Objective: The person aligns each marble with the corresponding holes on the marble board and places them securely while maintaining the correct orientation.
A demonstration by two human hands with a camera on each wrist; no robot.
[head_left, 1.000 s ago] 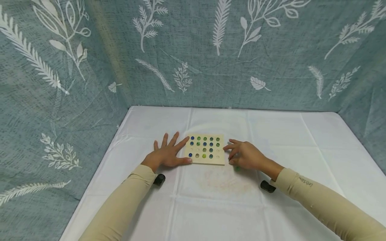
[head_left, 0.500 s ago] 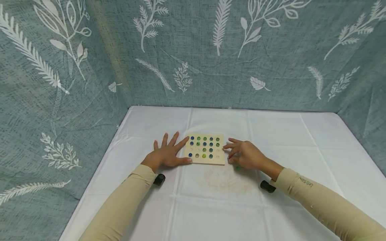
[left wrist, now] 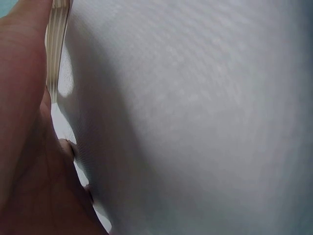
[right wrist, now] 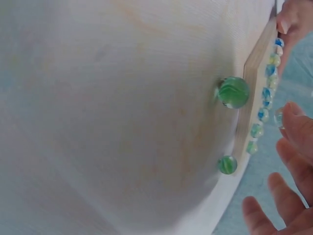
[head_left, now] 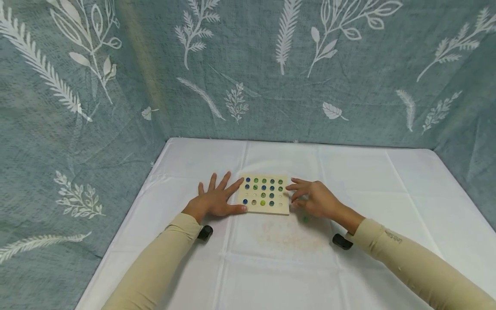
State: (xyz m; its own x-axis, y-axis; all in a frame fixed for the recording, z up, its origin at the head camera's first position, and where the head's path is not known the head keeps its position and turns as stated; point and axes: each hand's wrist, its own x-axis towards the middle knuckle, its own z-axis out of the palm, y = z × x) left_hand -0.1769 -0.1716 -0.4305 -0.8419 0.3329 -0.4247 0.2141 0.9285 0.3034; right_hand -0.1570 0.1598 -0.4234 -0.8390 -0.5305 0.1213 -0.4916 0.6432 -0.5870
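Observation:
A pale wooden board [head_left: 276, 210] with rows of round hollows lies flat on the table. Blue, green and yellowish marbles fill most hollows; several in the lower rows hold none. My left hand [head_left: 215, 201] rests with spread, straight fingers at the board's left side, thumb and index finger touching its edge. Beside the right edge is my right hand [head_left: 315, 199], thumb and index finger pinching a clear marble [right wrist: 279, 117], seen partly in the right wrist view. In that view two green marbles, a nearer one [right wrist: 234, 92] and a farther one [right wrist: 227, 165], lie by the board.
A white cloth [head_left: 271, 271] with creases and faint orange stains covers the table. Teal fabric [head_left: 271, 107] with white leaf prints hangs behind and at the sides. A black wrist device [head_left: 342, 241] sits under the right sleeve, another [head_left: 205, 233] under the left.
My right hand has shifted slightly left, closer to the board, and a green marble below it shows more fully. The left hand stays at the board. The head view has tilted a little.

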